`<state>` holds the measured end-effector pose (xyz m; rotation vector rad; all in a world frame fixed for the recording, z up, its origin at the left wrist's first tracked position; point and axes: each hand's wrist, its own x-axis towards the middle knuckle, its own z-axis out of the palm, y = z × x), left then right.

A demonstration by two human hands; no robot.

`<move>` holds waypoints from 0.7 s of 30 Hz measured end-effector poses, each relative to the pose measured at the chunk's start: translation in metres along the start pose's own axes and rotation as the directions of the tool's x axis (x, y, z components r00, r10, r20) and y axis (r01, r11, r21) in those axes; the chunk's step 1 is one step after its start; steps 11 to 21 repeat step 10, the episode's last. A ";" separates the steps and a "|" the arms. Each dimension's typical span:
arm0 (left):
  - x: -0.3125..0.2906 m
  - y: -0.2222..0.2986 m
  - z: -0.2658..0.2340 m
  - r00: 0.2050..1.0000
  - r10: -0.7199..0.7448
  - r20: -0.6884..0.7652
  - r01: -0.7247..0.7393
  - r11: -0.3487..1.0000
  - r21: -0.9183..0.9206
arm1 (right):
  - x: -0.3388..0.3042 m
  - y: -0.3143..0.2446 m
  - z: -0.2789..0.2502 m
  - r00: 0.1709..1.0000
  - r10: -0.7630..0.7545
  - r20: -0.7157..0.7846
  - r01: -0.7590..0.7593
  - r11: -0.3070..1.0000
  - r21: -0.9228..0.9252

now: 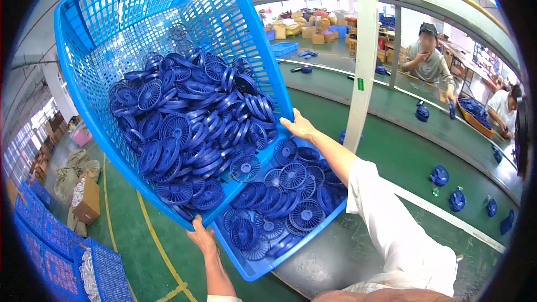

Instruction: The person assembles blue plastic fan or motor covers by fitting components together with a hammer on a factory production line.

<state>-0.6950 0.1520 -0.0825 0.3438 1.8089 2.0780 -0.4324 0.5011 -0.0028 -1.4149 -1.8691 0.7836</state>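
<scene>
A large light-blue slatted plastic basket [258,39] is tilted toward me, its low edge over a smaller blue bin [253,270]. Many round dark-blue fan grilles [176,128] are heaped inside the basket. More such grilles [306,214] fill the bin below, and one lies at the basket's lip. My left hand [202,236] is closed on the basket's lower rim near its left corner. Farther right, my right hand [300,126] grips the rim at the other corner, thumb on top. Fingertips of both hands are partly hidden by the rim.
A grey bench surface [319,263] lies beside the bin. On the right, a green conveyor [403,151] carries blue fan parts [439,175], behind a white post [363,56]. Two people sit beyond it. Blue crates [103,271] and a cardboard box [86,200] stand at left.
</scene>
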 end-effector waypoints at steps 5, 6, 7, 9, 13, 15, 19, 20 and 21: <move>0.009 -0.002 -0.003 1.000 -0.006 0.029 0.005 1.000 0.018 | 0.024 0.031 0.016 0.997 -0.057 -0.051 0.054 0.997 -0.057; 0.008 0.000 0.001 1.000 -0.002 0.029 0.002 1.000 0.001 | 0.026 0.035 0.016 0.997 -0.057 -0.059 0.056 0.998 -0.021; 0.009 -0.001 0.004 1.000 0.024 -0.010 -0.023 0.999 0.031 | 0.028 0.035 0.017 0.995 -0.056 -0.077 0.058 0.998 0.024; 0.021 -0.006 -0.009 0.993 0.091 -0.077 -0.088 0.995 0.047 | 0.027 0.015 0.022 0.999 -0.036 -0.019 0.036 0.999 0.000; 0.016 0.001 -0.007 0.999 0.051 -0.005 -0.051 0.996 0.079 | 0.026 0.020 0.015 1.000 -0.024 -0.006 0.024 1.000 -0.012; 0.016 0.001 -0.007 0.999 0.051 -0.005 -0.051 0.996 0.079 | 0.026 0.020 0.015 1.000 -0.024 -0.006 0.024 1.000 -0.012; 0.016 0.001 -0.007 0.999 0.051 -0.005 -0.051 0.996 0.079 | 0.026 0.020 0.015 1.000 -0.024 -0.006 0.024 1.000 -0.012; 0.016 0.001 -0.007 0.999 0.051 -0.005 -0.051 0.996 0.079 | 0.026 0.020 0.015 1.000 -0.024 -0.006 0.024 1.000 -0.012; 0.016 0.001 -0.007 0.999 0.051 -0.005 -0.051 0.996 0.079 | 0.026 0.020 0.015 1.000 -0.024 -0.006 0.024 1.000 -0.012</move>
